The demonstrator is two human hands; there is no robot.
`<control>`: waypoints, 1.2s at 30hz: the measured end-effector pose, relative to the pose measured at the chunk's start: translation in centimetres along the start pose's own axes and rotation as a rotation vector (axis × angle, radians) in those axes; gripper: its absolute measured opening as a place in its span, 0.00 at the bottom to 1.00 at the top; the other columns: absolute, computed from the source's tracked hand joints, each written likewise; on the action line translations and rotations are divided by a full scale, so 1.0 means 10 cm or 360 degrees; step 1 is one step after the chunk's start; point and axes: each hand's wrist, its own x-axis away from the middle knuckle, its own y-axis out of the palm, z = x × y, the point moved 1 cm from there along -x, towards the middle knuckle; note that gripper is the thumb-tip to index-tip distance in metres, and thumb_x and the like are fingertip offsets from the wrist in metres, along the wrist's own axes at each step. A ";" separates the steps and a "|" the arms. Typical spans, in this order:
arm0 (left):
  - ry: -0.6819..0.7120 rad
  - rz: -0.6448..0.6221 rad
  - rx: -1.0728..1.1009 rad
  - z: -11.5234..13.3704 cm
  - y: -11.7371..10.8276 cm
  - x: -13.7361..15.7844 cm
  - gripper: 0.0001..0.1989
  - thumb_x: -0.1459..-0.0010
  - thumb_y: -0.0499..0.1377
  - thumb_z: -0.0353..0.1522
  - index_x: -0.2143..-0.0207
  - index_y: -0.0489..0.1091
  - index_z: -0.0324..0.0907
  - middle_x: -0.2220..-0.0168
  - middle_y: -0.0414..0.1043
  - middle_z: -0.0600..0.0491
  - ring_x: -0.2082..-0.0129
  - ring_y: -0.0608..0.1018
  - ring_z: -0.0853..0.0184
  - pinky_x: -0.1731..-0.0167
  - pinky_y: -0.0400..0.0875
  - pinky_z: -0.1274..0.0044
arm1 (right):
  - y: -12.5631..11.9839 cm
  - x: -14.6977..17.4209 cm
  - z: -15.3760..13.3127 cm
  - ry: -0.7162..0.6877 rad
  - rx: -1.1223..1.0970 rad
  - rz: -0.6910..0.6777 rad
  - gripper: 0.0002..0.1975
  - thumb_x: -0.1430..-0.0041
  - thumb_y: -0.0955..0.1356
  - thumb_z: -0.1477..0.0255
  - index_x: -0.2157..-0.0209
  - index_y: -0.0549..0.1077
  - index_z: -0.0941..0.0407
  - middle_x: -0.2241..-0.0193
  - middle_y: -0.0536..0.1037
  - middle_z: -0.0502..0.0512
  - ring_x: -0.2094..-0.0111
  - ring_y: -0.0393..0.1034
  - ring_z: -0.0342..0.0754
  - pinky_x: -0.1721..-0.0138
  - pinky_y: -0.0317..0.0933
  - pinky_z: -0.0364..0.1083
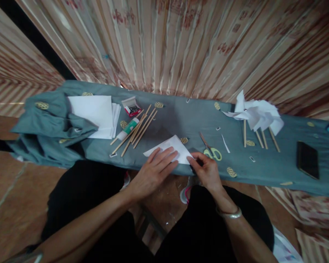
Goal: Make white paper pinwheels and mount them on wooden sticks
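A white sheet of paper, folded into a triangle, lies at the front edge of the cloth-covered bench. My left hand rests flat on it with the fingers stretched out. At the paper's right corner, my right hand pinches the tip between thumb and forefinger. Just beyond that hand are scissors with light green handles, and a thin white paper strip lies to their right. Left of the folded paper are several wooden sticks and a green and white glue stick.
On the left, a stack of white paper is partly covered by bunched grey cloth. A small red box of pins stands open near the sticks. Several white paper pinwheels and a black phone lie to the right. A patterned curtain hangs behind.
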 end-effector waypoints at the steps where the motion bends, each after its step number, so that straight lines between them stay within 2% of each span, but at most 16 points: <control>1: 0.0021 -0.0051 -0.0021 0.04 0.05 0.01 0.18 0.32 0.47 0.27 0.43 0.64 0.39 0.37 0.64 0.46 0.31 0.54 0.60 0.33 0.51 0.61 | 0.00 -0.01 -0.01 0.0010 0.0013 0.0001 0.14 0.43 0.68 0.59 0.69 0.78 0.55 0.81 0.72 0.47 0.79 0.64 0.43 0.75 0.57 0.42; 5: -0.0075 -0.0194 -0.0084 0.08 0.20 0.00 0.20 0.32 0.49 0.31 0.39 0.59 0.37 0.34 0.59 0.44 0.30 0.53 0.59 0.33 0.45 0.56 | -0.01 -0.04 -0.07 0.0020 0.0105 0.0035 0.12 0.44 0.67 0.61 0.72 0.76 0.55 0.80 0.75 0.48 0.79 0.66 0.44 0.74 0.59 0.43; 10: -0.0130 -0.0320 -0.0055 0.01 0.26 -0.06 0.26 0.33 0.52 0.38 0.36 0.55 0.39 0.33 0.56 0.42 0.31 0.54 0.54 0.34 0.46 0.54 | -0.02 -0.06 -0.13 -0.0013 0.0286 0.0084 0.10 0.46 0.66 0.64 0.75 0.75 0.54 0.79 0.77 0.48 0.79 0.67 0.44 0.73 0.58 0.43; 16: -0.0159 -0.0356 -0.0034 0.00 0.28 -0.07 0.28 0.33 0.51 0.41 0.35 0.55 0.39 0.33 0.56 0.42 0.31 0.54 0.53 0.34 0.45 0.55 | -0.03 -0.08 -0.11 -0.0053 0.0287 0.0083 0.10 0.46 0.66 0.64 0.74 0.75 0.53 0.78 0.77 0.49 0.77 0.69 0.45 0.72 0.59 0.44; 23: -0.0183 -0.0416 -0.0053 0.03 0.28 -0.06 0.29 0.34 0.52 0.42 0.35 0.55 0.39 0.32 0.55 0.43 0.31 0.53 0.51 0.34 0.44 0.54 | -0.03 -0.09 -0.10 -0.0030 0.0295 0.0034 0.08 0.46 0.67 0.65 0.72 0.75 0.54 0.79 0.75 0.48 0.78 0.67 0.45 0.73 0.58 0.43; 36: -0.0232 -0.0437 -0.0047 0.05 0.29 -0.05 0.30 0.35 0.53 0.42 0.34 0.54 0.39 0.32 0.53 0.41 0.30 0.52 0.49 0.35 0.45 0.53 | -0.01 -0.11 -0.09 -0.0168 0.0438 0.0076 0.07 0.43 0.66 0.67 0.72 0.74 0.53 0.75 0.77 0.51 0.73 0.69 0.47 0.68 0.60 0.45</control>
